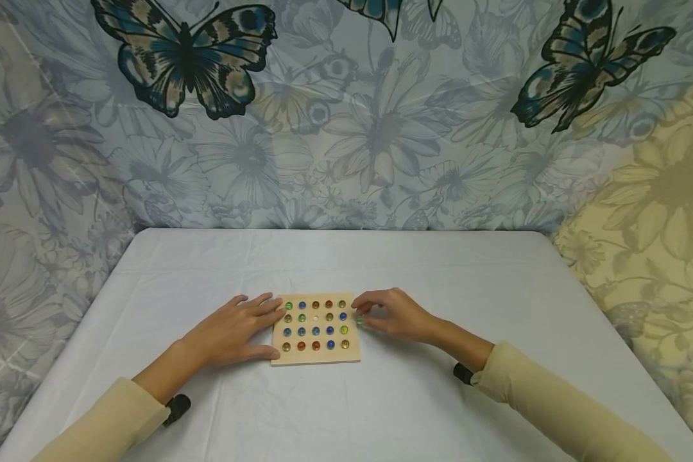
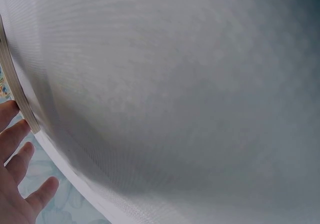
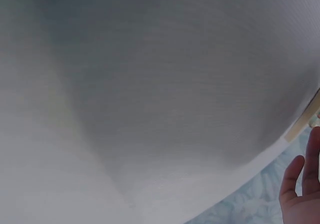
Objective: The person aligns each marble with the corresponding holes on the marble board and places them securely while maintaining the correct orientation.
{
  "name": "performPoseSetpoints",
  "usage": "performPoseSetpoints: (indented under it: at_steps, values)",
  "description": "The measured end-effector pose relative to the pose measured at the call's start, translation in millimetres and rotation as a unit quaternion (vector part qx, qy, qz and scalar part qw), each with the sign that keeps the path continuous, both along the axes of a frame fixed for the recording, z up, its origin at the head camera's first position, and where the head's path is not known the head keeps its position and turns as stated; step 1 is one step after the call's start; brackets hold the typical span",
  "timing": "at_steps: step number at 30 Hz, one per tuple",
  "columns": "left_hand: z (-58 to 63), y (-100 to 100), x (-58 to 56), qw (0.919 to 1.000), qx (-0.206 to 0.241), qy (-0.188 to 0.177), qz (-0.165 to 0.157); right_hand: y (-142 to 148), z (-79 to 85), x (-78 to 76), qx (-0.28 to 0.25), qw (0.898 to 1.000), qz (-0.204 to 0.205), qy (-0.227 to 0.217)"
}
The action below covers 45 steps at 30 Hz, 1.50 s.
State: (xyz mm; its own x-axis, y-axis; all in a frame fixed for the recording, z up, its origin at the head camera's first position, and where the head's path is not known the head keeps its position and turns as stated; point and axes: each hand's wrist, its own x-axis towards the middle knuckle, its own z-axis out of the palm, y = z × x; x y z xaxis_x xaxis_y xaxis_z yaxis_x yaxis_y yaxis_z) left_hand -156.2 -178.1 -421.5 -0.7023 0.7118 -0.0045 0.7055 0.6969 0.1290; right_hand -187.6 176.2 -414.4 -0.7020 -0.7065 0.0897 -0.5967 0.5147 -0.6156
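Observation:
A light wooden board lies flat on the table, with rows of coloured glass marbles in its hollows. In its second row, the middle hollow looks pale, and I cannot tell whether a clear marble sits there. My left hand rests along the board's left edge, fingers spread and fairly straight. At the right edge, my right hand pinches a greenish glass marble between thumb and fingers. The left wrist view catches the fingers touching the board's edge; the right wrist view shows only part of the right hand.
A white cloth covers the table. Behind it hangs a fabric backdrop printed with flowers and butterflies. A black wrist device sits under the left sleeve, and another device under the right.

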Motion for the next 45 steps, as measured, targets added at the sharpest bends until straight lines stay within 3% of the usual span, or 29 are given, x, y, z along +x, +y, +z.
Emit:
performPoseSetpoints:
  at_steps: [25, 45]
  values:
    - [0.4, 0.7, -0.5, 0.9999, -0.011, -0.003, 0.006, -52.4, 3.7, -7.2, -0.019, 1.0, 0.018, 0.002]
    - [-1.1, -1.1, -2.1, 1.0, -0.002, -0.004, -0.001, -82.2, 0.4, -6.0, 0.036, 0.999, 0.003, 0.021]
